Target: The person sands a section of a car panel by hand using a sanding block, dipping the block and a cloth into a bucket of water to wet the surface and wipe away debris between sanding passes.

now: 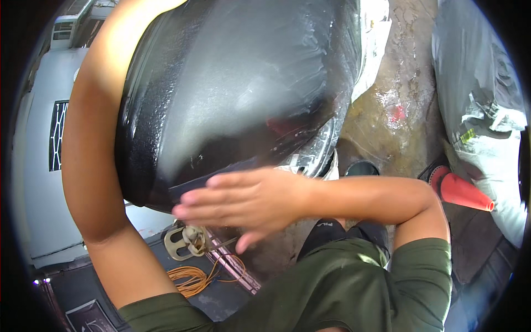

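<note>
In front of me stands a big, rounded, glossy black object (249, 72), wet-looking and partly blurred; I cannot tell its exact kind. My left arm reaches up along its left side. Of my left hand (163, 4) only a bit shows at the top edge, with its fingers out of view. Across the object's lower edge lies my right hand (249, 200), fingers stretched out flat and thumb apart, slightly smeared by motion. Nothing is in it. Whether its palm touches the black surface cannot be made out.
White plastic sheeting (376, 50) lines the object's right side. On the right are an orange cone (464, 192) and large grey-white wrapped bundles (475, 88). A coiled orange cord (191, 280) and a pale slotted part (176, 243) lie lower left. The floor (392, 105) looks wet.
</note>
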Tool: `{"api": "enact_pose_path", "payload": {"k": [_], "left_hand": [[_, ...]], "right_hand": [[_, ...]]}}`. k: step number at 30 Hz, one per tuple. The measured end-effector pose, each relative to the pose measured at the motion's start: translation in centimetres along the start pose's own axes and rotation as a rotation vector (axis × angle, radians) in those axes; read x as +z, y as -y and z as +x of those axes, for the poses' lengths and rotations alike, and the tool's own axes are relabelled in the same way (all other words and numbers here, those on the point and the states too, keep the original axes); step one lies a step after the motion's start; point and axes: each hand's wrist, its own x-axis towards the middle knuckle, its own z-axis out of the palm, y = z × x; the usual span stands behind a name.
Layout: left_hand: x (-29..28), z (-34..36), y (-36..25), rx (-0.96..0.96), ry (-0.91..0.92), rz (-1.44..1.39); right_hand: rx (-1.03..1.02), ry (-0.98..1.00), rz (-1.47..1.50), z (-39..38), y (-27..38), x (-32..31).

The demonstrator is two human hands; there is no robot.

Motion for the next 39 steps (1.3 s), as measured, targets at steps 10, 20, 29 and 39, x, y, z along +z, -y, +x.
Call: {"api": "enact_pose_path", "payload": {"k": [10, 20, 29, 39], "left_hand": [[1.5, -1.0, 0.2, -0.048, 0.028, 0.027], [1.7, -1.3, 0.0, 0.017, -0.033, 0.106], [0.5, -0.4, -1.6, -0.297, 0.089, 0.034], [1.6, -1.8, -0.9, -0.019, -0.039, 0.232]], "right_hand": [[-0.096, 0.029, -0.354, 0.1, -0.4, 0.0], [-0.133, 0.084, -0.382, -1.4, -1.2, -0.1], [-0.098, 0.028, -0.47, -1.5, -1.0, 0.4], [-0.126, 0.038, -0.485, -2.6, -2.0, -0.2]]}}
